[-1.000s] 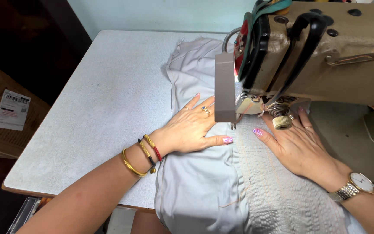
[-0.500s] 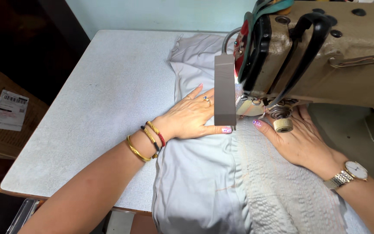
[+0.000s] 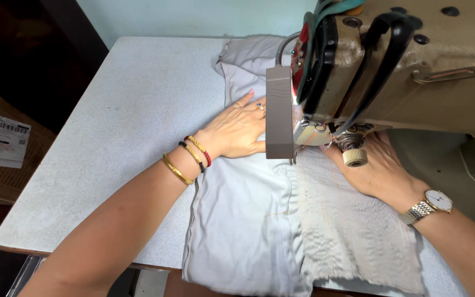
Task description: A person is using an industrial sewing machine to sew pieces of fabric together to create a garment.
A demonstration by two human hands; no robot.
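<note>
Pale grey garment [image 3: 248, 220] flat on the table [image 3: 111, 137], under the sewing machine [image 3: 391, 71].
Left hand [image 3: 237, 132] and right hand [image 3: 377, 170] press it with fingers spread flat, gripping nothing; even tension either side should keep the seam straight.

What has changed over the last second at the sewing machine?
Both hands slid away from the person with the grey fabric: the left hand up beside the machine head, the right hand under it. Both stay flat on the cloth; nothing gripped or released.
</note>
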